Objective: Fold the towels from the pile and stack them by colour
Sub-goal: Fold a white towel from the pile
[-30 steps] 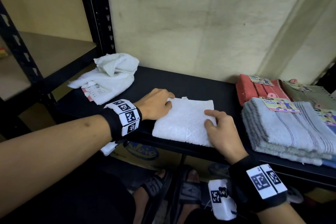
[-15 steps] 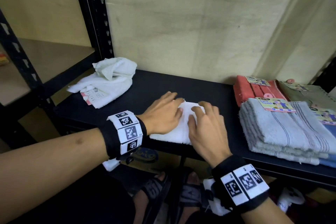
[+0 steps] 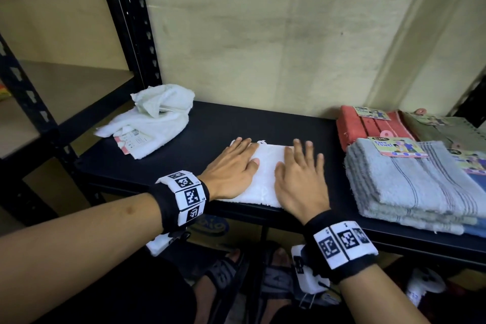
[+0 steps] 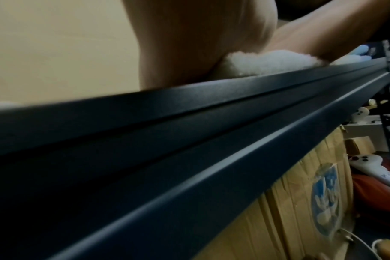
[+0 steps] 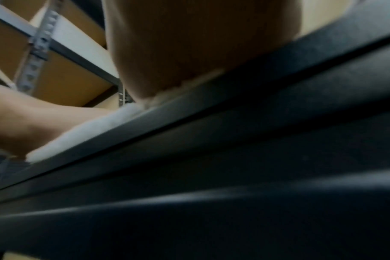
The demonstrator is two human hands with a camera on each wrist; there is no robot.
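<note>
- 2 hands, both flat on 1 folded white towel point(image 3: 265, 173) at front-centre of black shelf point(image 3: 210, 123).
- Left hand point(image 3: 231, 168): fingers straight, palm down on towel's left part; holds nothing, just presses.
- Right hand point(image 3: 299, 179): fingers straight & spread, palm down on towel's right part; no grip either.
- Wrist views: heel of each hand on towel edge at shelf's front lip; fingers not seen there.
- 1 loose white pile point(image 3: 155, 121) at back-left of shelf, card tag showing; well apart from the hands. Can't tell how many towels in it.
- Right side: 1 grey stack point(image 3: 405, 181) w/ tag on top, several layers, exact no. unclear; blue edge under it.
- Behind grey: 1 red towel point(image 3: 363, 126), 1 olive towel point(image 3: 447, 131) beside it, both tagged.
- 2 marker wristbands, 1 per wrist.
</note>
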